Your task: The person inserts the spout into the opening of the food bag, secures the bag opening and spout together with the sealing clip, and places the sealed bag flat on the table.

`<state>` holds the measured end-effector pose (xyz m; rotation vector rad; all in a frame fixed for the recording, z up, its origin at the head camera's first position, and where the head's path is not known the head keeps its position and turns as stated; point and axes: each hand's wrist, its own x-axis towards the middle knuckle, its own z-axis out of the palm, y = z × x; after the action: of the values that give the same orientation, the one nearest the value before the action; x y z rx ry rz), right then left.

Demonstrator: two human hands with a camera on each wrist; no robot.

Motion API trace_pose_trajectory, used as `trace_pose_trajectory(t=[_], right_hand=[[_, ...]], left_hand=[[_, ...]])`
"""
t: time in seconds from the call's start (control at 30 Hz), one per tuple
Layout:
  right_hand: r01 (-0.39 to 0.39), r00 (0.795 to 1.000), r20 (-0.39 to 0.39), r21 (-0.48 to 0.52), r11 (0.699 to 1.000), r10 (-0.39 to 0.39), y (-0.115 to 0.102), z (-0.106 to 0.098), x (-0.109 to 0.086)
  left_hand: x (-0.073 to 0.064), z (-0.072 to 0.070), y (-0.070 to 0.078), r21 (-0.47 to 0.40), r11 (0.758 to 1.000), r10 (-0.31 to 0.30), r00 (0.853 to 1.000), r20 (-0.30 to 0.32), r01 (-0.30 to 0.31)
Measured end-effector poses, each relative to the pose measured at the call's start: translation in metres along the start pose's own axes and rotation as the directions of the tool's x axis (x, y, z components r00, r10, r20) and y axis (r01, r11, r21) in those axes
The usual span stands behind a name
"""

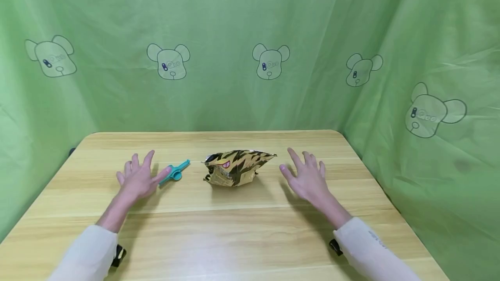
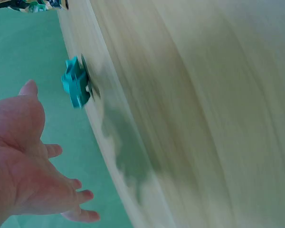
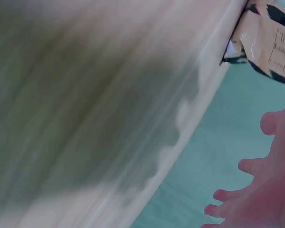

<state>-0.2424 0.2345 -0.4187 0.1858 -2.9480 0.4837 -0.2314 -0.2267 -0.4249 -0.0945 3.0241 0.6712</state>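
A crinkled gold-and-black snack bag (image 1: 236, 169) stands near the middle of the table. To its left lies a teal plastic clip (image 1: 175, 173) with a round knob on its side, seen end-on as a teal shape (image 2: 76, 81) in the left wrist view. My left hand (image 1: 138, 179) is spread above the table beside the clip; the thumb tip overlaps it in the head view, with nothing gripped. Right of the bag, my right hand (image 1: 308, 179) hovers with fingers apart, holding nothing. Part of the bag (image 3: 270, 40) shows at the corner of the right wrist view.
The light wood table (image 1: 234, 237) has rounded far corners. A green curtain (image 1: 218, 99) with mouse-head drawings hangs behind it and along both sides. A black object (image 1: 119, 256) shows under the left sleeve, another (image 1: 335, 247) under the right.
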Motion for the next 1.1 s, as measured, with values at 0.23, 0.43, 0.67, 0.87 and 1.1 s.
trace_pose_trajectory(t=[0.23,0.43,0.67,0.87,1.1], right_hand=[[0.029,0.999,0.029,0.013,0.999,-0.03,-0.012,0.005,-0.006],[0.04,0.997,0.06,0.028,0.999,-0.041,-0.02,0.008,-0.01],[0.044,0.997,0.063,0.032,0.999,-0.046,-0.023,0.011,-0.011],[0.039,0.996,0.072,0.05,0.998,-0.042,-0.025,0.011,-0.012],[0.036,0.997,0.072,0.061,0.997,-0.041,-0.025,0.009,-0.013]], left_hand=[[0.007,0.016,0.016,-0.064,0.998,0.026,1.0,-0.006,-0.026],[0.01,0.026,0.025,-0.152,0.988,0.028,1.0,-0.005,-0.029],[0.015,0.034,0.028,-0.284,0.958,0.032,0.999,-0.001,-0.031],[0.019,0.033,0.031,-0.361,0.932,0.015,1.0,0.005,-0.012],[0.02,0.03,0.033,-0.377,0.926,0.0,1.0,-0.02,-0.008]])
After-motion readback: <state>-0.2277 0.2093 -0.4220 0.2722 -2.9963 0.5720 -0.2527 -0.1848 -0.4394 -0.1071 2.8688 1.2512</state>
